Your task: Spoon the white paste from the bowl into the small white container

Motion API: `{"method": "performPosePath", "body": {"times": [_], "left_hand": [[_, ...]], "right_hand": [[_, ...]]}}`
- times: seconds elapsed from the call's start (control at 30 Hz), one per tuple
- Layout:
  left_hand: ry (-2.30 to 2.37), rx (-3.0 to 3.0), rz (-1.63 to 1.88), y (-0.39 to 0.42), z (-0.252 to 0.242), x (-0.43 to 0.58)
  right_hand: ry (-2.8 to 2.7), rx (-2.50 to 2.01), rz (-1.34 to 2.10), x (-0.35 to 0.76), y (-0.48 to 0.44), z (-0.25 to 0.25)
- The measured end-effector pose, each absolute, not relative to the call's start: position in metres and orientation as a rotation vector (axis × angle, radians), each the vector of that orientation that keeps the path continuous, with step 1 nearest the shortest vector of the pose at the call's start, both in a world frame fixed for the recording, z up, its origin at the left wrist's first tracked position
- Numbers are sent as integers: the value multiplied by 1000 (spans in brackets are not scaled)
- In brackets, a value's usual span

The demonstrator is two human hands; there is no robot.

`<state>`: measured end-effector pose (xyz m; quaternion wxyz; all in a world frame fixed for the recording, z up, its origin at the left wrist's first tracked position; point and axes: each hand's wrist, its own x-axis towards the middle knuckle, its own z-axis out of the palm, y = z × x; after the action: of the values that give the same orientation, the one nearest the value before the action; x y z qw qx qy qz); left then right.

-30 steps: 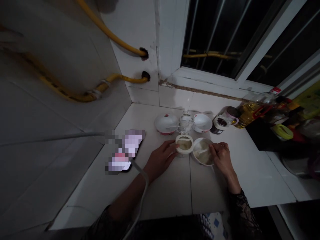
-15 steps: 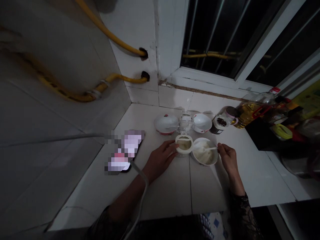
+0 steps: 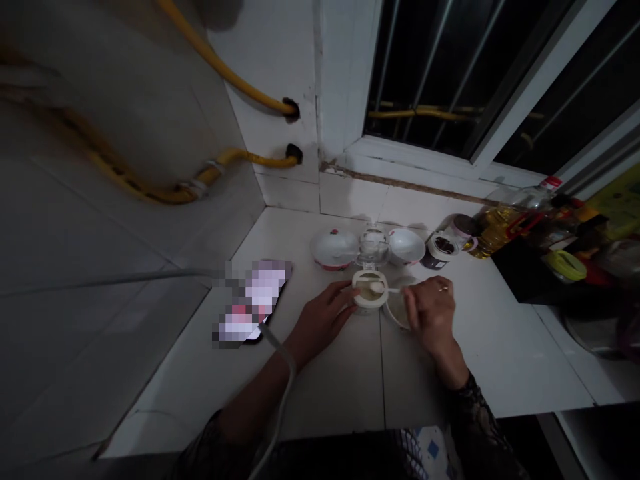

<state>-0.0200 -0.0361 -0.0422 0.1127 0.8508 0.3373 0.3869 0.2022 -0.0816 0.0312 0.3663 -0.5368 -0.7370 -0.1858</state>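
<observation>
My left hand grips the side of a small round white jar that stands open on the white counter. My right hand pinches a small white spoon whose bowl is over the jar's mouth. A white bowl with pale contents sits right of the jar, mostly hidden under my right hand.
Behind the jar stand two white bowls and a clear glass lid or jar. A phone lies to the left with a cable. Dark jar, oil bottle and clutter stand at the right. Yellow hoses run along the wall.
My right hand has carried the spoon leftward from the bowl to over the jar. My left hand stays on the jar.
</observation>
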Motion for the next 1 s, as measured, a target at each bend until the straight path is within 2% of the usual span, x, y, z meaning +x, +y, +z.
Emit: {"method": "performPosePath", "body": {"times": [0.1, 0.33, 0.57, 0.8, 1.0], "left_hand": [[1002, 2494, 1146, -36, -42, -20], [975, 2519, 1178, -37, -38, -19], [984, 2543, 1167, -37, -37, -20], [996, 2517, 1151, -36, -41, -21], [991, 2507, 1156, -37, -38, -21]], "right_hand": [[-2098, -1357, -600, 195, -79, 27], [-1758, -1550, -326, 235, -84, 32], [-1993, -1773, -378, 268, -80, 22], [-2025, -1680, -54, 253, -78, 11], [-1824, -1725, 36, 258, -78, 12]]}}
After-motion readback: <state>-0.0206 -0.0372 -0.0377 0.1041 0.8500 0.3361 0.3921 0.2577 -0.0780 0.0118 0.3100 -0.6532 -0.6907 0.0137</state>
